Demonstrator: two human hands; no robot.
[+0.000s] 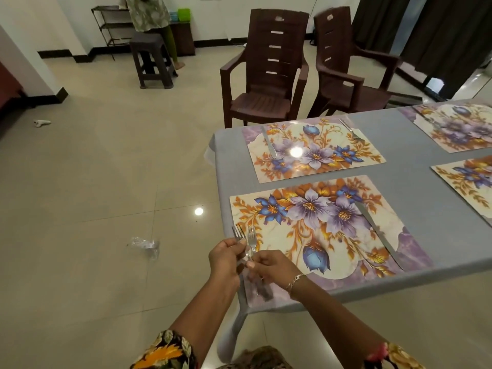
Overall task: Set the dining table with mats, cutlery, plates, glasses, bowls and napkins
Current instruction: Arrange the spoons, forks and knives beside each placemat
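My left hand (225,258) grips a fork (237,232) with its tines up, at the near left corner of the table. My right hand (271,263) pinches the handle of a second fork (251,239) right beside it. Both forks hover over the left edge of the nearest floral mat (319,235), which has a knife (378,233) lying on its right side. The mat behind it (314,150) carries a knife (269,142) on the left and a fork (351,130) on the right. Two more mats (458,129) (468,179) lie at the right edge.
A grey cloth covers the table (439,209). Two brown plastic chairs (266,70) (351,67) stand at the table's far end. A brown stool (151,59) and a person stand at the back left. A crumpled clear wrapper (145,245) lies on the tiled floor.
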